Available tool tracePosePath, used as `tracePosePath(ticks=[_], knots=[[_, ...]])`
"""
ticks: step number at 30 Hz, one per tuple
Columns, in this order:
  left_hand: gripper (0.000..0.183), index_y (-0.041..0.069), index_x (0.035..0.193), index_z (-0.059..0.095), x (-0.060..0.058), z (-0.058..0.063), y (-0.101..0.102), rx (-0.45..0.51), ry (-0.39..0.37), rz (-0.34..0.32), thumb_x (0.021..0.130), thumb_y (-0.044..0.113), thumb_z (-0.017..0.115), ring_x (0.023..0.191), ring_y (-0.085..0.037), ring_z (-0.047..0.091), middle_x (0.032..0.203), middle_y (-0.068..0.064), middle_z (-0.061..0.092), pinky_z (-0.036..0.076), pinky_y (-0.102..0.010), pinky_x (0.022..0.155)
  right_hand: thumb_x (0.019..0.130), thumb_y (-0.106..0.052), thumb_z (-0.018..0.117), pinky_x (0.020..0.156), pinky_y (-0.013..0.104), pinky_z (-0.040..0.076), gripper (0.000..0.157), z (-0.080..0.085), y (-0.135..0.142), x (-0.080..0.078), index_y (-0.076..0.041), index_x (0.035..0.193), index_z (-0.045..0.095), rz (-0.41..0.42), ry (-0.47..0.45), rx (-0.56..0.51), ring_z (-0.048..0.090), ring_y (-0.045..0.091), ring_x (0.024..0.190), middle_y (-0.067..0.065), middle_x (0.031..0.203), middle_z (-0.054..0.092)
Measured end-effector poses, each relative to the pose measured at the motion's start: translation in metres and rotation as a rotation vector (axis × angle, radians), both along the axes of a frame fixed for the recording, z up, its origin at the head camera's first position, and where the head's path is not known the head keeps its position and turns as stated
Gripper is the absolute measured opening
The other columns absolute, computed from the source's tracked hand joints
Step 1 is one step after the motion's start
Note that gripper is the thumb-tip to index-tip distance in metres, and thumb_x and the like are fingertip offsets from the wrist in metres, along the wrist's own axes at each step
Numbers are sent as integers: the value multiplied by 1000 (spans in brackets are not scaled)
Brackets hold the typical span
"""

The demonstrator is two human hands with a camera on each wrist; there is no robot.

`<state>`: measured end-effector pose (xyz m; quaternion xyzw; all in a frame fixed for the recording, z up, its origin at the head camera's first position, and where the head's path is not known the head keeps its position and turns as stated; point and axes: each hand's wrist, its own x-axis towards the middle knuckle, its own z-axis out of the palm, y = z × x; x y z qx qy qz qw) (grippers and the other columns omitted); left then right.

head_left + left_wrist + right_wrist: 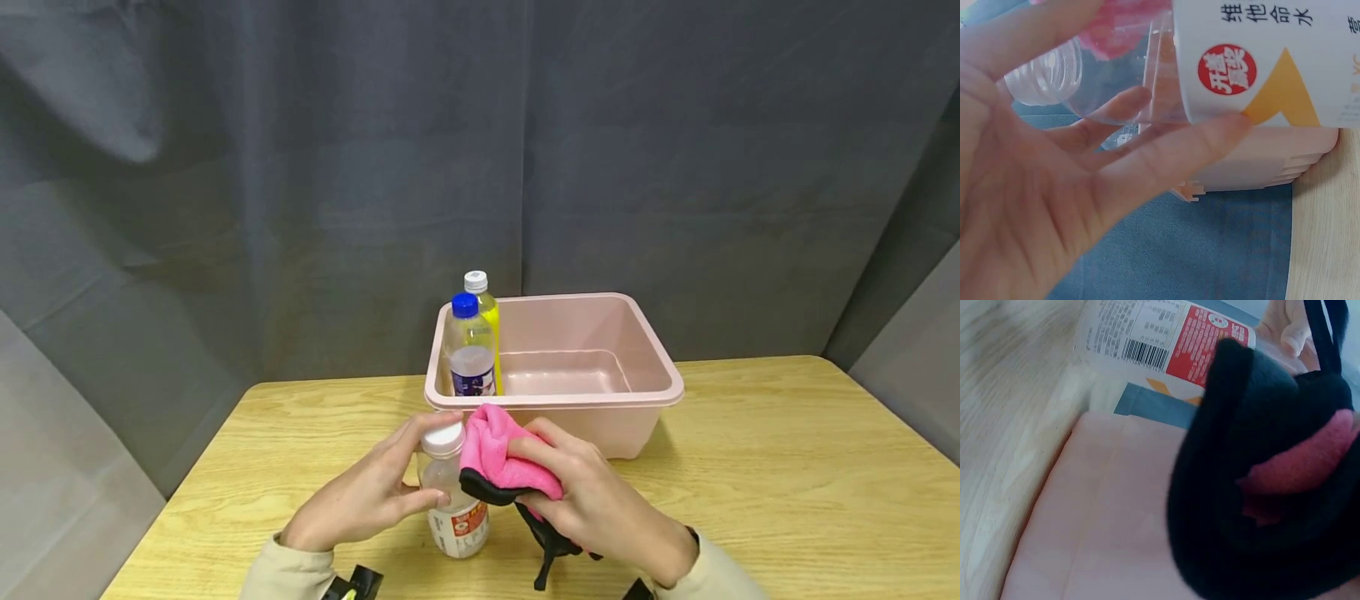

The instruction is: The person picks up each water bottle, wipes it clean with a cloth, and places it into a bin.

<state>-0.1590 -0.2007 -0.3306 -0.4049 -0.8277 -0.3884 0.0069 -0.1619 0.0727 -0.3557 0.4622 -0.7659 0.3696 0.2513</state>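
Observation:
A clear plastic bottle [459, 529] with a white cap and a white, red and orange label stands upright on the table. My left hand [360, 500] grips its upper part, thumb across the front and a finger up by the cap. The left wrist view shows this hand's fingers around the bottle [1254, 69]. Bunched in my right hand [592, 492] is a pink cloth [498, 450] with black edging, its upper end against the bottle's side near the cap. The cloth's dark edging [1222, 469] fills much of the right wrist view and covers most of the right fingers.
Behind the hands sits a pink basin [555, 402] on the wooden table [780, 467]. A blue-capped bottle [471, 362] and a white-capped yellow bottle [491, 321] stand in its left end. A dark grey curtain [375, 192] hangs behind the table.

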Motion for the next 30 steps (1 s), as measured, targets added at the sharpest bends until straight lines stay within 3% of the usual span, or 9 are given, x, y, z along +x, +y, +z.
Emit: tracePosePath(ticks=[9,14,20,22,30], knots=[[63,13,147,35,2,3,0,-8,-28,22,96,10,71,121,-36,55,140,-16,48,58,-27,82,72,3,82,67,23,49,40,-4,5,2,-19,103,68,-79,-76,276,51,6,76,-8,95,51],[66,12,148,35,2,2,0,-13,-26,32,94,9,73,120,-33,55,142,-13,48,58,-27,82,74,-2,84,64,23,46,35,-12,4,0,-20,99,67,-103,-98,363,48,6,73,-8,91,49],[66,12,149,35,1,-1,1,-4,-15,32,94,7,73,123,-32,54,149,-13,44,58,-28,83,74,-5,84,60,24,45,32,-30,-2,0,-21,97,69,-124,-135,657,47,5,68,-7,86,50],[66,14,148,36,1,-1,1,-5,-21,41,94,7,73,124,-32,53,148,-12,45,57,-28,84,73,-2,83,58,23,43,31,-35,-4,0,-20,96,71,-122,-157,712,45,4,65,-8,84,50],[69,13,150,35,1,-1,0,-20,-13,44,93,6,73,125,-31,52,150,-12,44,57,-29,85,71,1,80,59,23,44,34,-39,-6,1,-19,97,71,-123,-174,706,44,4,65,-8,86,51]])
